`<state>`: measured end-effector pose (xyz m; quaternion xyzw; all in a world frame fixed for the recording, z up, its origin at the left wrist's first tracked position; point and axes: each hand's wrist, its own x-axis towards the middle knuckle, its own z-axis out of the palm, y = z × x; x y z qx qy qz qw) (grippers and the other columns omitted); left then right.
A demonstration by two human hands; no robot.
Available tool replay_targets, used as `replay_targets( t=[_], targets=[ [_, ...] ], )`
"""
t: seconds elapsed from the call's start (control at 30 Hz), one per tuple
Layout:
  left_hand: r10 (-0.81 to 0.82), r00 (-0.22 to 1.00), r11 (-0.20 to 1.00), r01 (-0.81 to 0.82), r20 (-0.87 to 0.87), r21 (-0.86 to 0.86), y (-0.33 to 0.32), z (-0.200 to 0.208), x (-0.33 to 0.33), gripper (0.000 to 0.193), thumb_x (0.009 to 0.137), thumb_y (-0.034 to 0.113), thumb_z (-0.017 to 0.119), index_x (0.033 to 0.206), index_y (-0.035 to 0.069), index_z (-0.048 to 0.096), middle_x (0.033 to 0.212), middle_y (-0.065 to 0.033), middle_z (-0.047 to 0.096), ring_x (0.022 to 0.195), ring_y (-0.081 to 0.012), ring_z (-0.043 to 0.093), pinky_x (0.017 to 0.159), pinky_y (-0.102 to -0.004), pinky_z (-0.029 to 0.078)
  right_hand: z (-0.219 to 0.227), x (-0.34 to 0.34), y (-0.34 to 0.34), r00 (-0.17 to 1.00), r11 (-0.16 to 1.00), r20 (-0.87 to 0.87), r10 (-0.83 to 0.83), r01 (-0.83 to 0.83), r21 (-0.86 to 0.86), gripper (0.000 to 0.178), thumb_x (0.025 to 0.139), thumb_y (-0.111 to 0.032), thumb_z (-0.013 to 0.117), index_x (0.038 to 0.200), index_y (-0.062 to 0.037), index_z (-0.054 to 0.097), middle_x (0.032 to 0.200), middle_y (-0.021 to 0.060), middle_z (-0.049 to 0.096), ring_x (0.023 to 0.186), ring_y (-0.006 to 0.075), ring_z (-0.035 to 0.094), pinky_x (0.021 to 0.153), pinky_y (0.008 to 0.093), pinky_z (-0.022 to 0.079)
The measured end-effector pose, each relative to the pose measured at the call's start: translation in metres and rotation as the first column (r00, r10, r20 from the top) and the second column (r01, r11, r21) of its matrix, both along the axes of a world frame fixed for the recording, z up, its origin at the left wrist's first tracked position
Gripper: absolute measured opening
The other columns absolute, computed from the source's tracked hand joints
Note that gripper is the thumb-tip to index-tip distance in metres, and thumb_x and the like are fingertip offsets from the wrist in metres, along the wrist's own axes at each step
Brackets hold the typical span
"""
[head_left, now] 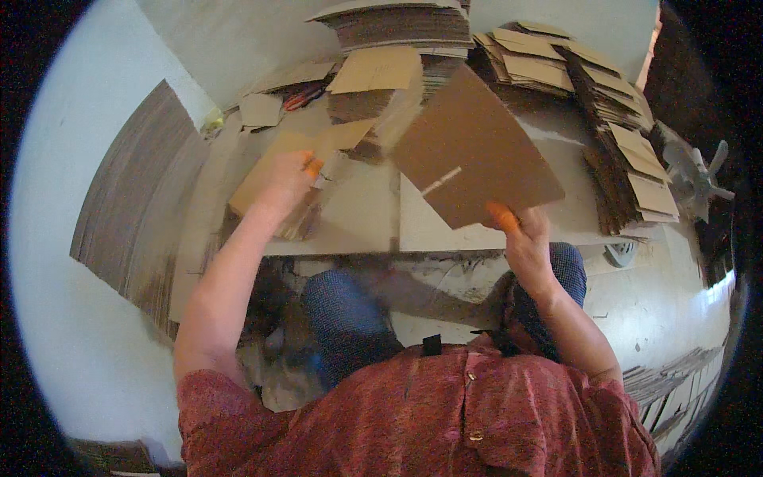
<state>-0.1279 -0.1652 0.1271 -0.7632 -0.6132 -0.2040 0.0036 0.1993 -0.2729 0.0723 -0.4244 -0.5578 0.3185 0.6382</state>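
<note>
My right hand (pixel 522 230) grips a brown cardboard sheet (pixel 481 139) by its near edge, thumb on top. The sheet is tilted up over the table, and a short pale strip crosses its face near the left edge. On the left, my left hand (pixel 292 181) is closed, fingertips pressed together, above a stack of tan cardboard (pixel 258 173). Anything between those fingers is too small to make out. Orange coverings show on fingers of both hands. Beyond the left hand lies a smaller tan cardboard piece (pixel 352 133).
Cardboard stacks line the back (pixel 377 70) and right (pixel 636 151) of the pale table (pixel 433 226). A tall stack (pixel 131 187) leans at the left wall. A red-handled tool (pixel 302 97) lies at the back. A fan (pixel 699 179) stands at far right.
</note>
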Motion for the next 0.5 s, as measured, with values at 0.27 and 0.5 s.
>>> replay_targets(
  t=[0.27, 0.5],
  targets=[
    [-0.161, 0.838, 0.77, 0.437, 0.522, -0.465, -0.049, 0.022, 0.129, 0.022, 0.083, 0.023, 0.058, 0.082, 0.001, 0.061, 0.059, -0.0035, 0.055, 0.046, -0.0097, 0.05, 0.043, -0.0267, 0.042, 0.009, 0.033, 0.006, 0.928, 0.991, 0.372, -0.01, 0.06, -0.123, 0.016, 0.083, -0.012, 0.058, 0.086, 0.0031, 0.063, 0.071, 0.0049, 0.061, 0.064, 0.0107, 0.054, 0.057, 0.0257, 0.044],
    [-0.219, 0.802, 0.742, 0.507, 0.556, -0.439, -0.036, 0.0, 0.157, 0.021, 0.084, 0.021, 0.057, 0.079, 0.001, 0.062, 0.057, -0.0006, 0.053, 0.048, -0.0081, 0.05, 0.042, -0.0244, 0.04, -0.006, 0.055, 0.016, 0.807, 0.954, 0.588, -0.054, 0.215, -0.208, 0.024, 0.082, -0.017, 0.058, 0.07, 0.0034, 0.059, 0.061, 0.0244, 0.054, 0.049, 0.0354, 0.05, 0.046, 0.0389, 0.04]
  ],
)
